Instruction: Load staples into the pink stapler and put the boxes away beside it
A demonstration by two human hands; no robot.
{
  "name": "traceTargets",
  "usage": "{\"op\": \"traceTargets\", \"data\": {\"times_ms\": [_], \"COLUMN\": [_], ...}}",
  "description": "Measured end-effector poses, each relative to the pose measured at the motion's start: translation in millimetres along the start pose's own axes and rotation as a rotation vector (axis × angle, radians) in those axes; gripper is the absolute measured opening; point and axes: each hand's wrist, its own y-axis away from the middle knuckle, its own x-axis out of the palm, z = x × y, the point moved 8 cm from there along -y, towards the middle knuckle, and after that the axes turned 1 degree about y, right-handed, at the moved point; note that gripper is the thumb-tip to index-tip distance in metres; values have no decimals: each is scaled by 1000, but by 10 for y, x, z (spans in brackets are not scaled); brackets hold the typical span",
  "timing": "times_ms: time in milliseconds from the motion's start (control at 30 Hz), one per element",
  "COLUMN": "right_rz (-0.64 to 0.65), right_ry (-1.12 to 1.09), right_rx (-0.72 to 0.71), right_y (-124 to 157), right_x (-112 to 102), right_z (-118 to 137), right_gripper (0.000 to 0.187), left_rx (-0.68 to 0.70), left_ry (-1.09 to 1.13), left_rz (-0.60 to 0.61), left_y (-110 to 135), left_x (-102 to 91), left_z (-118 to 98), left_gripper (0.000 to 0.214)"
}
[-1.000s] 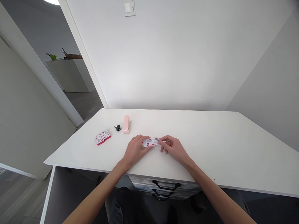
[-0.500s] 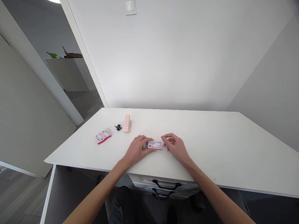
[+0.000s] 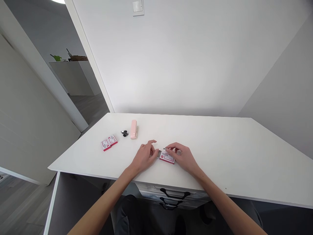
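On the white desk, a small red-and-white staple box (image 3: 167,158) lies between my hands, its grey inner part showing at the left end. My left hand (image 3: 144,156) is at that end, with its index finger raised and stretched out. Its thumb tip is close to the box, and whether it touches cannot be made out. My right hand (image 3: 182,156) hovers over the box's right part, covering some of it. Between its thumb and index finger is a short grey staple strip (image 3: 164,148).
Toward the left of the desk (image 3: 220,147) lie two more red-and-white boxes (image 3: 109,142) side by side, a black staple remover (image 3: 124,133) and a pink stapler (image 3: 134,129). Drawers with black handles (image 3: 175,194) are under the front edge. A wall stands behind.
My left hand has loosened from the box's sides, its index finger lifting. My right hand has moved left with the staple strip, over the box. The box has shifted slightly right and turned.
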Motion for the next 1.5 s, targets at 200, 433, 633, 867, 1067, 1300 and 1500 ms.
{"op": "traceTargets", "data": {"times_ms": [200,433,633,867,1067,1300,1500], "right_rz": [176,124,118,159,169,131,136], "right_ry": [61,104,156,127,121,175,184], "right_rx": [-95,-83,-86,-81,-113,-108,-92], "right_y": [34,20,26,37,55,66,72], "right_x": [163,132,143,173,191,193,194], "right_z": [90,47,40,40,106,93,74], "right_gripper": [17,17,17,22,22,24,23], "left_rx": [0,-5,35,97,116,104,72], "left_ry": [32,45,45,61,80,144,217], "left_rz": [49,56,77,122,170,194,189], "left_y": [7,7,28,64,74,64,52], "left_x": [-2,-26,-9,26,40,152,167], "left_z": [-45,-81,-103,-158,-227,-336,-331], "left_gripper": [36,39,34,34,35,39,39]}}
